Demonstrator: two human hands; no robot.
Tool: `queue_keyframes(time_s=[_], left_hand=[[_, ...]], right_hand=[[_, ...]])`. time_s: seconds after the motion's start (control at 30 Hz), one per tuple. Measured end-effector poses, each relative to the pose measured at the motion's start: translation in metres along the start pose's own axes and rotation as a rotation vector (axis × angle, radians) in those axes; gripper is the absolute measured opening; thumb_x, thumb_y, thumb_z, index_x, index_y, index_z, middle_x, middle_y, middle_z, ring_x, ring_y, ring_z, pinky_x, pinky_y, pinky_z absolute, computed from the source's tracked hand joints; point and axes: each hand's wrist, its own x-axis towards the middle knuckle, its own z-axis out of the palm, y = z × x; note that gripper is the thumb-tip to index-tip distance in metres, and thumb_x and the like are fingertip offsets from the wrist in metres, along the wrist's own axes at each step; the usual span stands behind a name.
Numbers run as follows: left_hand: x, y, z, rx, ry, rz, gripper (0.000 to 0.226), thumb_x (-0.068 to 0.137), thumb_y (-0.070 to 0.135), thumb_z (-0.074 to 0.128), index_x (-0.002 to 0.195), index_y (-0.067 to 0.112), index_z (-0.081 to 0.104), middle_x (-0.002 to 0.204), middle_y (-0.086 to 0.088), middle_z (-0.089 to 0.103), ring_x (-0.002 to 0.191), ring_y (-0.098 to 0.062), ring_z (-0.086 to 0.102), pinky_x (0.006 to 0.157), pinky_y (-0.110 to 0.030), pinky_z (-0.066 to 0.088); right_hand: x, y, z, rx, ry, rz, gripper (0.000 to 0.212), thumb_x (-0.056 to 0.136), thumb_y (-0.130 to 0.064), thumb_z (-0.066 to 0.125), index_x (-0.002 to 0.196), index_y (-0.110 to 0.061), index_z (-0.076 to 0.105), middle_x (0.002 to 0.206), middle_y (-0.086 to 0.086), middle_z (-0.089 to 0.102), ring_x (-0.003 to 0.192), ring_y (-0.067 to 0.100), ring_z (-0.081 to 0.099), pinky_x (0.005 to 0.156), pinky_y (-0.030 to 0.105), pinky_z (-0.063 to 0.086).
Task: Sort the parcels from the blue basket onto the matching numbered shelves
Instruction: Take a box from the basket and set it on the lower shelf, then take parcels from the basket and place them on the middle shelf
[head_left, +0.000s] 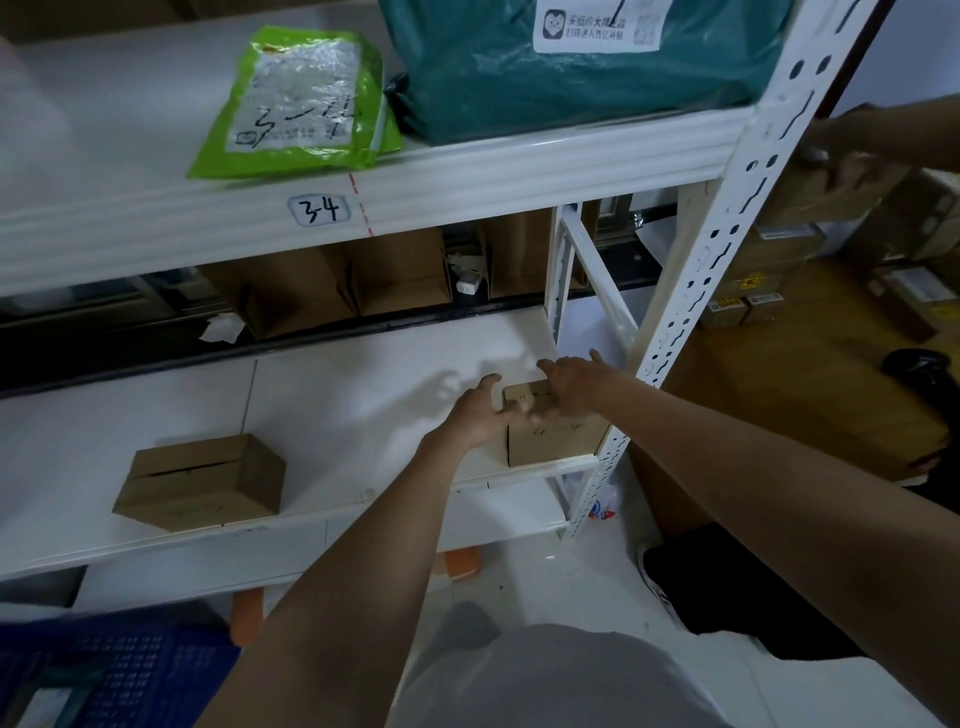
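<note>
Parcel: a small cardboard box (556, 436) stood at the right end of the lower shelf (363, 395), just beside the white upright (727, 249) — "4-4" penned on its near face.
My left hand (480, 410): fingers curled over the box's left top edge, gripping it.
My right hand (569, 384): laid on the box's top, fingers bent round its far edge.
Other box (200, 480): farther left on the same shelf, well apart.
Upper shelf: label "3-4" (319, 210); green pouch (301, 101) and teal bag (582, 62) above it.
Blue basket (104, 670): near left, on the floor.
</note>
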Motion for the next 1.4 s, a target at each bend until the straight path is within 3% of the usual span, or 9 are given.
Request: queue_keyframes(time_s=[0.07, 0.17, 0.33, 0.57, 0.77, 0.87, 1.0, 1.13, 1.4], left_hand=[[-0.004, -0.009, -0.014, 0.084, 0.04, -0.025, 0.071, 0.101, 0.052, 0.045, 0.159, 0.02, 0.019, 0.157, -0.012, 0.035, 0.141, -0.029, 0.039, 0.106, -0.032, 0.036], [-0.022, -0.029, -0.04, 0.223, 0.128, -0.097, 0.068, 0.104, 0.052, 0.03, 0.159, 0.016, 0.013, 0.165, -0.011, 0.019, 0.151, -0.03, 0.017, 0.122, -0.047, 0.02], [-0.071, -0.086, -0.078, 0.335, 0.239, -0.285, 0.065, 0.105, 0.052, 0.017, 0.16, 0.019, 0.009, 0.168, -0.006, 0.003, 0.154, -0.031, 0.001, 0.122, -0.057, 0.006], [-0.183, -0.181, -0.098, 0.221, 0.313, -0.557, 0.065, 0.106, 0.049, 0.021, 0.159, 0.014, 0.01, 0.167, -0.008, 0.007, 0.153, -0.031, 0.007, 0.121, -0.058, 0.01], [-0.285, -0.307, -0.094, 0.151, 0.305, -0.733, 0.064, 0.1, 0.055, 0.022, 0.153, 0.021, 0.028, 0.162, -0.01, 0.02, 0.148, -0.04, 0.016, 0.115, -0.069, 0.016], [-0.356, -0.348, -0.1, 0.036, 0.382, -0.786, 0.063, 0.101, 0.053, 0.026, 0.154, 0.018, 0.025, 0.161, -0.009, 0.022, 0.149, -0.036, 0.017, 0.116, -0.065, 0.015], [-0.443, -0.426, -0.103, -0.103, 0.438, -0.873, 0.062, 0.105, 0.049, 0.025, 0.156, 0.014, 0.02, 0.164, -0.009, 0.018, 0.15, -0.033, 0.016, 0.117, -0.062, 0.014], [-0.521, -0.499, -0.108, -0.159, 0.444, -0.995, 0.064, 0.105, 0.051, 0.024, 0.156, 0.013, 0.021, 0.163, -0.01, 0.02, 0.149, -0.033, 0.018, 0.117, -0.061, 0.018], [-0.575, -0.584, -0.133, -0.222, 0.459, -1.018, 0.061, 0.105, 0.048, 0.024, 0.156, 0.014, 0.022, 0.163, -0.011, 0.021, 0.149, -0.031, 0.019, 0.117, -0.062, 0.017]], right_hand=[[0.0, -0.007, -0.008, 0.027, 0.064, -0.005, 0.093, 0.09, -0.074, 0.042, 0.156, -0.015, 0.018, 0.149, 0.015, 0.043, 0.141, 0.032, 0.038, 0.121, 0.054, 0.011], [0.005, -0.029, -0.022, -0.001, 0.116, -0.037, 0.087, 0.096, -0.069, 0.033, 0.159, -0.014, 0.01, 0.16, 0.016, 0.029, 0.147, 0.031, 0.028, 0.122, 0.054, 0.01], [0.02, -0.103, -0.031, -0.088, 0.079, -0.16, 0.079, 0.101, -0.062, 0.028, 0.159, -0.013, 0.009, 0.162, 0.016, 0.023, 0.149, 0.029, 0.023, 0.123, 0.053, 0.003], [0.007, -0.247, -0.006, -0.163, 0.011, -0.372, 0.08, 0.1, -0.065, 0.025, 0.159, -0.014, 0.012, 0.159, 0.016, 0.029, 0.146, 0.031, 0.029, 0.123, 0.052, 0.003], [-0.028, -0.38, 0.035, -0.289, -0.018, -0.531, 0.079, 0.099, -0.066, 0.023, 0.158, -0.015, 0.013, 0.159, 0.016, 0.029, 0.144, 0.033, 0.031, 0.122, 0.054, 0.007], [-0.05, -0.46, 0.061, -0.327, -0.037, -0.6, 0.08, 0.099, -0.066, 0.023, 0.159, -0.013, 0.014, 0.162, 0.017, 0.023, 0.148, 0.034, 0.024, 0.122, 0.055, 0.009], [-0.088, -0.567, 0.1, -0.319, -0.065, -0.683, 0.075, 0.099, -0.066, 0.028, 0.155, -0.016, 0.023, 0.156, 0.015, 0.035, 0.142, 0.033, 0.035, 0.121, 0.054, 0.013], [-0.123, -0.657, 0.129, -0.325, -0.111, -0.717, 0.072, 0.1, -0.063, 0.027, 0.157, -0.019, 0.02, 0.157, 0.013, 0.034, 0.143, 0.03, 0.035, 0.121, 0.053, 0.009], [-0.137, -0.773, 0.152, -0.377, -0.163, -0.752, 0.065, 0.103, -0.055, 0.028, 0.157, -0.02, 0.02, 0.157, 0.014, 0.035, 0.142, 0.03, 0.034, 0.121, 0.054, 0.011]])
